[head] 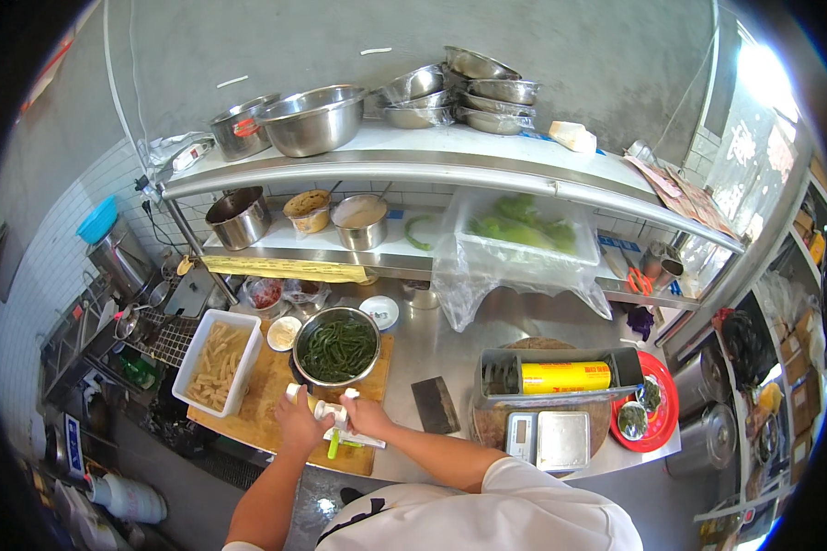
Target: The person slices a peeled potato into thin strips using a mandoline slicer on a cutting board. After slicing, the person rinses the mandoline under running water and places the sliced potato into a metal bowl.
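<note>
My left hand point(300, 421) grips a small pale-yellow and white bottle point(311, 402), held tilted over the front of a wooden cutting board point(276, 372). My right hand point(366, 417) is close against the bottle's lower right side, with a small white piece point(351, 393) at its fingertips; its exact shape is too small to tell. Just beyond my hands stands a steel bowl point(300, 372) of dark green strips point(338, 348), possibly seaweed. Below the hands lies a green-handled tool point(333, 444) beside a flat white item, partly hidden.
Left on the board is a white tub point(179, 386) of pale pieces in liquid, near a small bowl point(284, 333). A dark sharpening stone point(435, 405), a kitchen scale point(563, 441), a grey box point(558, 399) and a red tray point(665, 430) lie right. Shelving point(413, 162) overhangs the back.
</note>
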Demonstrator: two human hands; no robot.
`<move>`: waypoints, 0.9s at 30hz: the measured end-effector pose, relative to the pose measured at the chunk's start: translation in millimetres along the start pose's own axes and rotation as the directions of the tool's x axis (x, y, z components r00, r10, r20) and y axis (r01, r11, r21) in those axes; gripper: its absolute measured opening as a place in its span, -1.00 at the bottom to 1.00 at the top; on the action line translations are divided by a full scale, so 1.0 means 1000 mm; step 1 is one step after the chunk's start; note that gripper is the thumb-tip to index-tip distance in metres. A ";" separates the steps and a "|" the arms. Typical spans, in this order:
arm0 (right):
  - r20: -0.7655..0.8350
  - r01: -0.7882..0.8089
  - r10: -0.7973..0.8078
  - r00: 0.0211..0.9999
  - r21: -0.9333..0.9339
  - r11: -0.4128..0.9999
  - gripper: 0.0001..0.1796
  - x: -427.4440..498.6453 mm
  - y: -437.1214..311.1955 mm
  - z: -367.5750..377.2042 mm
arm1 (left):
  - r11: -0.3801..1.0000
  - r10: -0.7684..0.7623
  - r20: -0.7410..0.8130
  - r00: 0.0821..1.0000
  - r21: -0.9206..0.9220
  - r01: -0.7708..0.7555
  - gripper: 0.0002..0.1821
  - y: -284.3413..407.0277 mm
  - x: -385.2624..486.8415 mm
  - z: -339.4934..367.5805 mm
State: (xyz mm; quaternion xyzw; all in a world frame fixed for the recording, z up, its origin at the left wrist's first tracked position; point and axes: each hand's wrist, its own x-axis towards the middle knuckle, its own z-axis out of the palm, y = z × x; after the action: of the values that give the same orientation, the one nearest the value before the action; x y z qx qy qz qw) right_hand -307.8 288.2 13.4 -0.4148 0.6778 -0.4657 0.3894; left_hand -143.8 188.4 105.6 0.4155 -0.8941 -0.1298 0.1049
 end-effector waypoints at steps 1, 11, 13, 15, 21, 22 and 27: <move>0.119 -0.207 0.186 0.975 0.190 0.960 -0.15 0.008 0.009 -0.001 | 1.000 -0.007 0.009 1.000 -0.003 0.007 0.14 0.001 0.000 -0.002; -0.253 0.207 -0.469 0.846 -0.655 0.727 -0.53 -0.043 -0.028 -0.021 | 0.999 0.004 0.031 1.000 0.049 -0.006 0.15 0.005 -0.003 -0.009; -0.146 0.253 -0.463 0.874 -0.677 0.691 -0.50 -0.049 -0.033 -0.024 | 1.000 -0.005 0.026 1.000 -0.012 0.005 0.13 0.003 -0.002 -0.007; -0.060 0.289 -0.448 0.892 -0.686 0.667 -0.48 -0.045 -0.030 -0.026 | 0.999 -0.007 0.019 1.000 -0.034 0.008 0.13 0.001 -0.001 -0.004; 0.093 -0.055 0.092 0.991 -0.342 0.938 -0.40 -0.034 -0.023 0.001 | 1.000 0.006 -0.018 1.000 -0.007 -0.006 0.14 -0.003 0.002 0.003; 0.134 -0.287 0.280 0.951 0.037 0.957 -0.36 -0.036 -0.026 0.010 | 1.000 0.019 -0.039 0.999 0.005 -0.019 0.14 -0.004 0.001 0.003; 0.445 -0.648 0.470 0.762 0.533 0.544 -0.22 -0.048 -0.042 0.013 | 0.999 0.018 -0.048 0.999 -0.040 -0.020 0.14 -0.004 -0.001 0.002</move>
State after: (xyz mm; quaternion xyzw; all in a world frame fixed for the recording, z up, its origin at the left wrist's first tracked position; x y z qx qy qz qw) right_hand -270.7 319.1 56.9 -0.0640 0.5094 -0.4670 0.7199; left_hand -140.9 186.9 102.5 0.4077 -0.8925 -0.1367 0.1360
